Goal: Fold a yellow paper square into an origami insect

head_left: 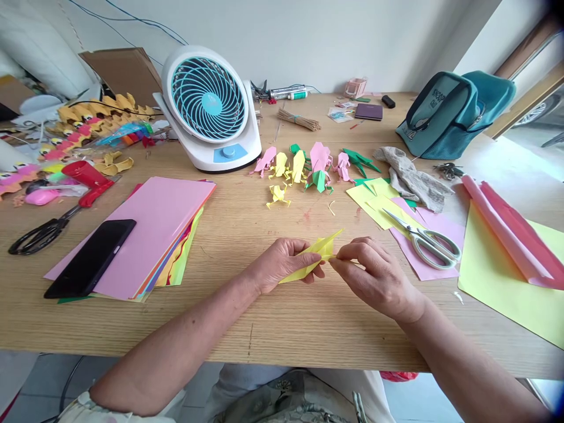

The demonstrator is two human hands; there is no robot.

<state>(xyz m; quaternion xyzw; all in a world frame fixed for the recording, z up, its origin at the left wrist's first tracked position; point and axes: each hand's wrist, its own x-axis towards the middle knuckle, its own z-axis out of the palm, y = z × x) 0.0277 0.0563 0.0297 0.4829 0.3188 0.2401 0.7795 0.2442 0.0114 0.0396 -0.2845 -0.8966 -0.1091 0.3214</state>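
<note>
Over the middle of the desk, a yellow folded-paper figure (299, 274) with pointed ends is between my two hands. My left hand (286, 261) is closed around its body, thumb on top. With thumb and forefinger, my right hand (374, 273) pinches a thin point on the figure's right side. Behind them stand several small origami frogs in yellow, pink and green, among them a yellow frog (278, 195) nearest to my hands. White-handled scissors (434, 247) lie to the right on pink and yellow paper scraps (372, 202).
At left, a black phone (90, 258) rests on a stack of coloured paper (163, 235), near black-handled scissors (44, 232). A white fan (209, 106) stands behind. On the right are a teal bag (453, 117), a grey cloth (412, 176), and rolled pink paper (506, 229) on a yellow sheet (497, 282).
</note>
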